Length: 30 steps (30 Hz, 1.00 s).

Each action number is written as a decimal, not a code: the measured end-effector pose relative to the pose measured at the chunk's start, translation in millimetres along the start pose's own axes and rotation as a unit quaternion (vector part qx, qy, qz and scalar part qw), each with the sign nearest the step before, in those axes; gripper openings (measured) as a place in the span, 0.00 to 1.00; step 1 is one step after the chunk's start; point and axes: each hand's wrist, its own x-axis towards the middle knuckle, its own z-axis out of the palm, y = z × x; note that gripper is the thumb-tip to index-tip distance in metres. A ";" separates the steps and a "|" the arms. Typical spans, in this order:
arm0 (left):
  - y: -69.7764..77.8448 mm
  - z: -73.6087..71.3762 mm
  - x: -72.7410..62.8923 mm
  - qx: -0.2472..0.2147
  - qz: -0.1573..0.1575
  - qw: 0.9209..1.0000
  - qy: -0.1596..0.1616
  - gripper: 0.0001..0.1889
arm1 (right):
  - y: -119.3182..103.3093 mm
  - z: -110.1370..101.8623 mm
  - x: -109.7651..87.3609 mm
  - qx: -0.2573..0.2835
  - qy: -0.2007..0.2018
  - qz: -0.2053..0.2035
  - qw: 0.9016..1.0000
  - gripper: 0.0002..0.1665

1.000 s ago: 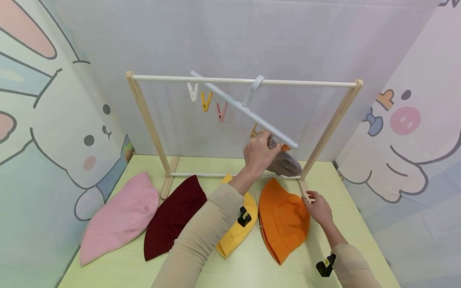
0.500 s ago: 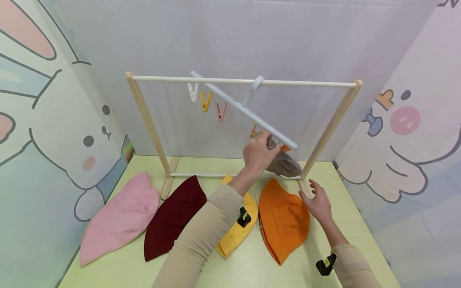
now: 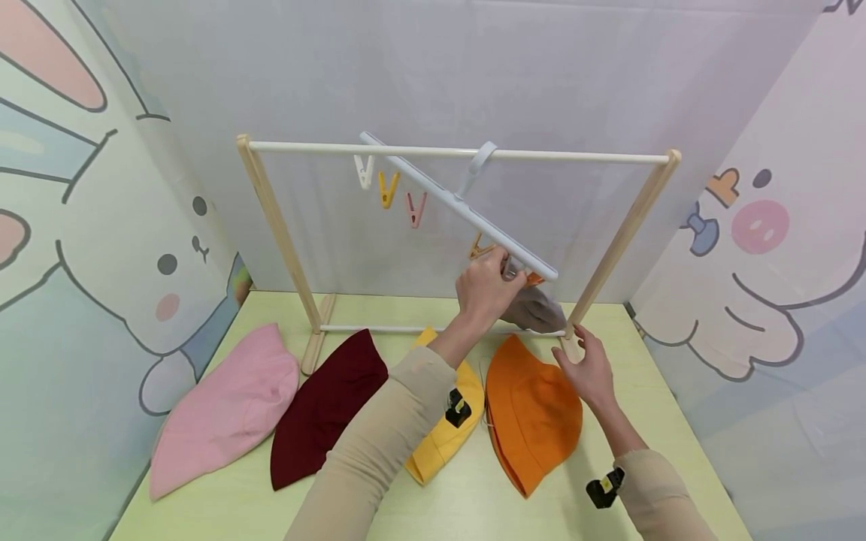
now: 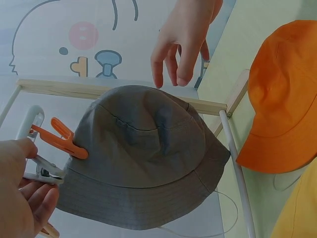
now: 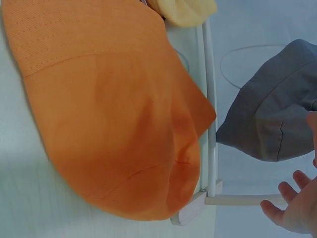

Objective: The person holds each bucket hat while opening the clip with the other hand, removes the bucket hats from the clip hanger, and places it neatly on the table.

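A grey bucket hat [image 4: 143, 158] hangs by its brim from an orange clothespin [image 4: 60, 141] below one end of the light-blue hanger [image 3: 433, 189]. My left hand [image 3: 489, 289] pinches a pale clothespin [image 4: 45, 171] between thumb and fingers at the hat's brim edge; the pin's tip meets the brim. My right hand [image 3: 587, 368] is in the air just right of the hat, fingers spread and slightly bent, holding nothing. In the head view, the left hand hides part of the grey hat.
The hanger hooks over the top bar of a wooden rack [image 3: 304, 149]. White, yellow [image 3: 387, 191] and pink [image 3: 416, 210] clothespins hang from it. On the table lie pink [image 3: 226, 409], maroon [image 3: 328, 409], yellow [image 3: 440, 443] and orange [image 3: 534, 413] bucket hats.
My right hand has moved up and slightly left, closer to the grey hat, and its fingers have spread. My left hand stays in place at the clothespin.
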 end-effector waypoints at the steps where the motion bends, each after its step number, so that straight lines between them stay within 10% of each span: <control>1: 0.0 0.0 0.0 0.000 0.001 1.000 0.000 0.08 | -1.2 1.2 0.9 0.001 0.004 -0.002 1.000 0.37; 30: 1.4 -0.4 -1.7 -0.002 0.005 1.000 0.001 0.09 | -22.3 20.2 21.1 0.005 0.064 -0.056 0.996 0.35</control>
